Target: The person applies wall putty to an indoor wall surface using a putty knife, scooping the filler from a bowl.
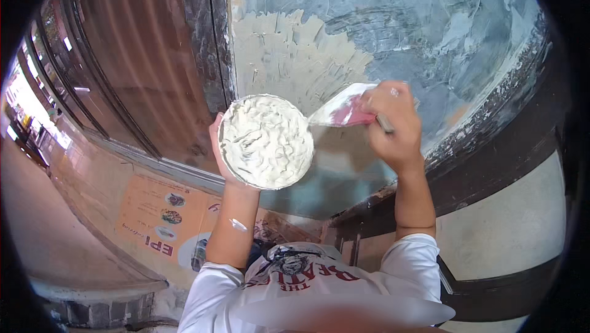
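My left hand (pixel 215 137) is wrapped round the side of a round tub (pixel 270 187), mostly hidden beneath it. Thick, creamy white putty (pixel 265 139) fills the tub, its surface rough and ridged. In my right hand (pixel 398 127) is a putty knife (pixel 344 107), its reddish blade smeared white. The knife's tip meets the tub's right rim or sits just beside it; I cannot tell which. Behind both hands stands a grey-blue wall (pixel 430 32) with patchy streaks. A beige coat with a ragged edge (pixel 276 50) covers its left part. White smears mark my left forearm and right hand.
A dark frame post (pixel 206 32) borders the wall, with a brown panel (pixel 132 44) left of it. An orange printed sheet (pixel 153 210) lies on the floor at lower left. Dark trim (pixel 491 176) and a cream surface (pixel 504 222) are at right.
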{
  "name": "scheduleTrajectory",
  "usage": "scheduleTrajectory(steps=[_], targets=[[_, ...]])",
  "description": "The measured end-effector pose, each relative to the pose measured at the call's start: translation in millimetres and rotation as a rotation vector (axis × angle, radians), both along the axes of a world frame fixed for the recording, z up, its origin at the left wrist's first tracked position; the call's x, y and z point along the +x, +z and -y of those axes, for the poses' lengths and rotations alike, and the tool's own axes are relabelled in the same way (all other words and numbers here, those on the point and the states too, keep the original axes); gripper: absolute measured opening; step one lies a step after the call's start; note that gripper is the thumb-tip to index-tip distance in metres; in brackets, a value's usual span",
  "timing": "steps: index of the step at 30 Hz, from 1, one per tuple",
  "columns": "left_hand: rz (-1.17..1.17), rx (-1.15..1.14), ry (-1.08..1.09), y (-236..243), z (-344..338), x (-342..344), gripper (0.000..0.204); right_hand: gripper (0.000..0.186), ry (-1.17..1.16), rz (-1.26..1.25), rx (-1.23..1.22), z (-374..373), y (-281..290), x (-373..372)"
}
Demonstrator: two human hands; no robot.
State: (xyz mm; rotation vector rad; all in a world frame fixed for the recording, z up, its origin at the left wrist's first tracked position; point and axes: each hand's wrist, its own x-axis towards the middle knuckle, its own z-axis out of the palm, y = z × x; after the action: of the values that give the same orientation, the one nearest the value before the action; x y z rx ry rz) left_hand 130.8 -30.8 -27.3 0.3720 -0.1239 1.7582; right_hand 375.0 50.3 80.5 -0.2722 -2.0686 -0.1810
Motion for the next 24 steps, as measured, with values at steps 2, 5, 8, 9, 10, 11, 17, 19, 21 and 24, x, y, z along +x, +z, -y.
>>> scheduleTrajectory(steps=[2,5,8,9,10,11,17,19,21,24], targets=[[0.008,0.016,0.019,5.3,1.1,-0.1,0.057,0.031,0.039,0.129,0.138,10.7,-6.3,2.0],[-0.03,0.026,0.008,9.8,1.4,-2.0,0.056,0.028,0.082,0.151,0.143,22.8,-2.9,6.9],[-0.017,0.042,0.031,16.2,8.3,0.1,0.057,0.033,0.088,0.222,0.157,26.9,-4.4,11.3],[-0.009,0.051,0.027,17.8,9.9,0.4,0.059,0.038,0.101,0.232,0.15,28.8,-5.2,11.7],[-0.01,0.048,0.052,17.7,10.3,0.6,0.058,0.035,0.092,0.233,0.181,28.3,-7.1,11.9],[-0.011,0.046,0.051,15.9,9.9,-0.4,0.058,0.035,0.092,0.232,0.179,29.8,-9.0,11.7],[0.028,0.115,-0.038,22.0,12.7,-4.7,0.06,0.031,0.023,0.248,0.25,33.9,-17.2,-0.2],[0.016,0.113,-0.059,22.8,11.3,-8.4,0.061,0.031,0.024,0.256,0.262,34.8,-19.7,-2.6],[0.001,0.077,-0.021,22.7,9.8,-12.7,0.061,0.031,0.031,0.266,0.277,35.5,-20.9,-5.3],[-0.007,0.061,-0.021,28.9,8.3,-15.9,0.06,0.031,0.029,0.241,0.323,36.6,-22.0,-10.1]])
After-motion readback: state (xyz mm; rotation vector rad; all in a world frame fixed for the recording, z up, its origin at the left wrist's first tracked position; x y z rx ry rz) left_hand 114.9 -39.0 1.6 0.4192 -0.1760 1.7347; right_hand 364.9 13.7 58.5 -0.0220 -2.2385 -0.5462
